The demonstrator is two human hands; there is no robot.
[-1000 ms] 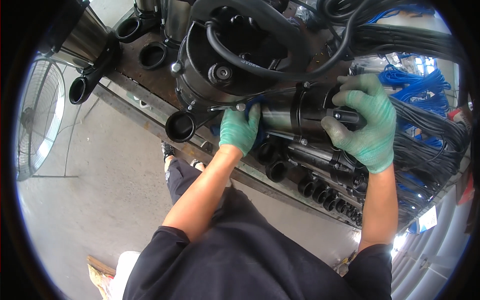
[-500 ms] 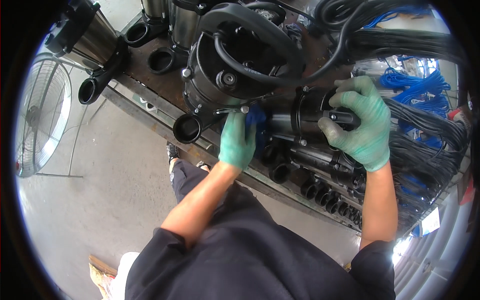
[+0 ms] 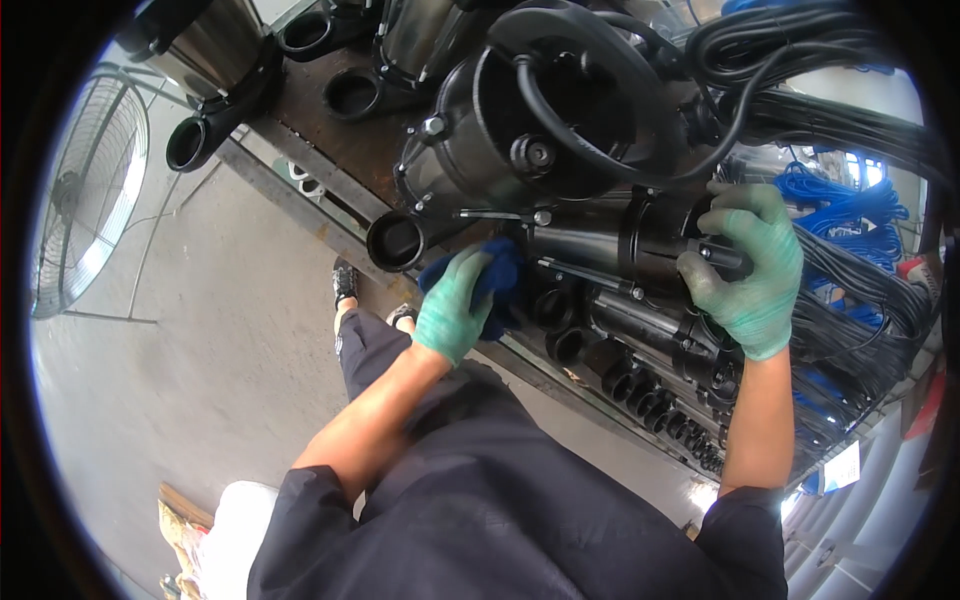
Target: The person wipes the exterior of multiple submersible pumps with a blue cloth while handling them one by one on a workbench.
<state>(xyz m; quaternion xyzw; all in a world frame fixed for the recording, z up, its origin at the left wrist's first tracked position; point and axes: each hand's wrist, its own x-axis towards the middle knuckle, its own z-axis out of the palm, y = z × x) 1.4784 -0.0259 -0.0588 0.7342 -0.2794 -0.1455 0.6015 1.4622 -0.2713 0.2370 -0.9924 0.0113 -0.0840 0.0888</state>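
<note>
My left hand (image 3: 452, 312), in a green glove, is closed on a bunched blue cloth (image 3: 506, 268). The cloth lies against the lower end of a black and steel submersible pump (image 3: 583, 243) lying on its side. My right hand (image 3: 755, 275), gloved too, is curled around the black handle (image 3: 724, 257) at that pump's top end. Just beyond, a larger black pump (image 3: 465, 165) with a cable and a thick ring-shaped part at its top leans toward me. Its round outlet (image 3: 397, 241) hangs at the bench edge, left of the cloth.
Several more pumps (image 3: 660, 325) lie in a row along the metal bench (image 3: 285, 180). Steel-bodied pumps (image 3: 215, 50) stand at the far left. Coiled black cables (image 3: 770, 50) and blue cables (image 3: 840, 195) fill the right side. A large fan (image 3: 90, 195) stands on the floor at left.
My left hand has drawn back toward me and left with the cloth, showing more of the lying pump's lower end. My right hand keeps its hold. The whole view has shifted slightly.
</note>
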